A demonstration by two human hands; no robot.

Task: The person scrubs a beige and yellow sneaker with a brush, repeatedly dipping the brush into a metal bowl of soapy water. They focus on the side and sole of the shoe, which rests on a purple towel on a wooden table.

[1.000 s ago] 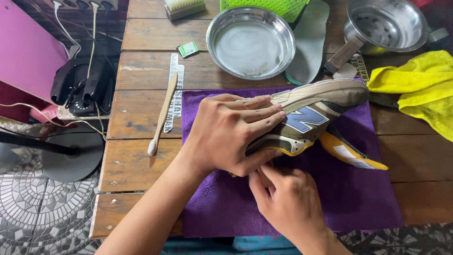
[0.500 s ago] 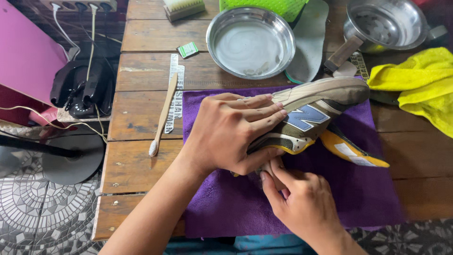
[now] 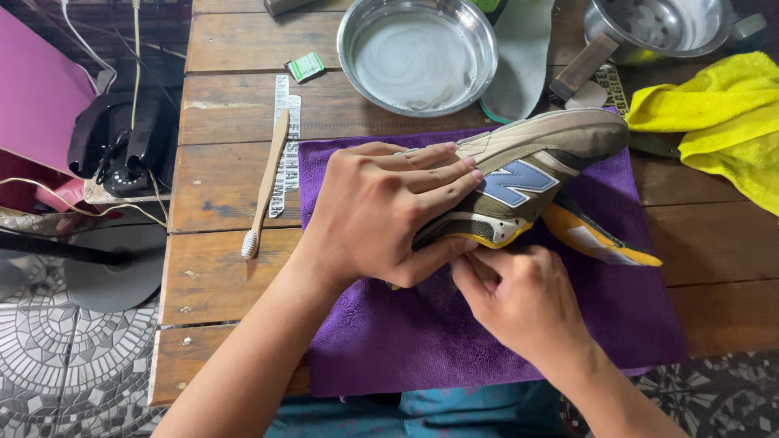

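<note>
A worn sneaker [image 3: 527, 174], tan and olive with a blue side patch and a yellow edge to its sole, lies tipped on its side on a purple cloth [image 3: 422, 332] spread over a wooden table [image 3: 219, 174]. The left hand [image 3: 389, 211] is clamped over the near end of the sneaker, fingers laid flat across its upper and thumb tucked under the sole edge, pinning it to the cloth. The right hand [image 3: 519, 300] sits just below the sneaker on the cloth, its fingers curled and pinched together against the lower edge of the sole; what they pinch, if anything, is too small to tell. A yellow-and-white insole [image 3: 600, 237] pokes out from under the sneaker's far end, resting on the cloth. To the left of the cloth a wooden toothbrush [image 3: 266, 185] lies on the bare boards, bristles toward the near edge. Beyond the cloth stands a round metal bowl [image 3: 417, 55] holding cloudy water, and beside it a grey insole [image 3: 519, 61] lies flat. A second metal pot [image 3: 661, 28] stands further right, with a yellow rag [image 3: 714, 118] bunched just off the cloth's far right corner.
</note>
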